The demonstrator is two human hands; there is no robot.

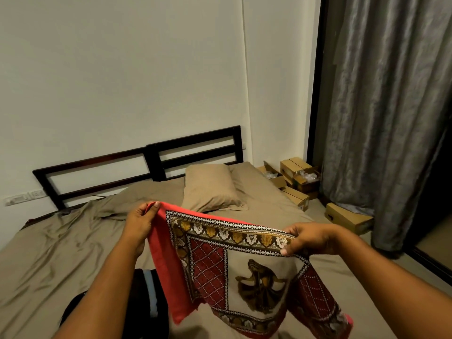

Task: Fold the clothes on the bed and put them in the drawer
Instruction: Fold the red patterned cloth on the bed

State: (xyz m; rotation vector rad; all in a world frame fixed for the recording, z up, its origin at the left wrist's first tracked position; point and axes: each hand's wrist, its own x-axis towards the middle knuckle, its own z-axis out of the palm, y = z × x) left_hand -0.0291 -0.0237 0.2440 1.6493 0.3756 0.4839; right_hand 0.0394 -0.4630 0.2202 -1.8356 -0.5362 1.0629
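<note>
**Here, two hands hold up a bright cloth over the bed**

From the head camera, both arms reach out in front. The left hand (140, 223) pinches the red top corner of the cloth (244, 270), with the thumb on the near side. The fingers behind the corner are hidden. The right hand (310, 238) grips the top edge at the other end, with the fingers curled over it and the thumb pressed on the pattern.

The cloth is stretched between the two hands and hangs down below them, above the bed (49, 260). It has a red edge, a white and gold border, and a brown animal shape in the middle. What animal it is, is hard to tell. The bottom of the cloth is cut off by the edge of the picture.

Under the left arm, a dark thing (146, 302) with a pale blue stripe lies on the bed. The arm and the cloth hide most of it, so what it is cannot be told.

Past the hands, a tan pillow (210, 189) rests near the dark headboard (151, 155). Far off beyond the right hand, brown boxes (300, 174) sit on the floor beside a long grey curtain (391, 118). What is inside the boxes is too small to see.
</note>
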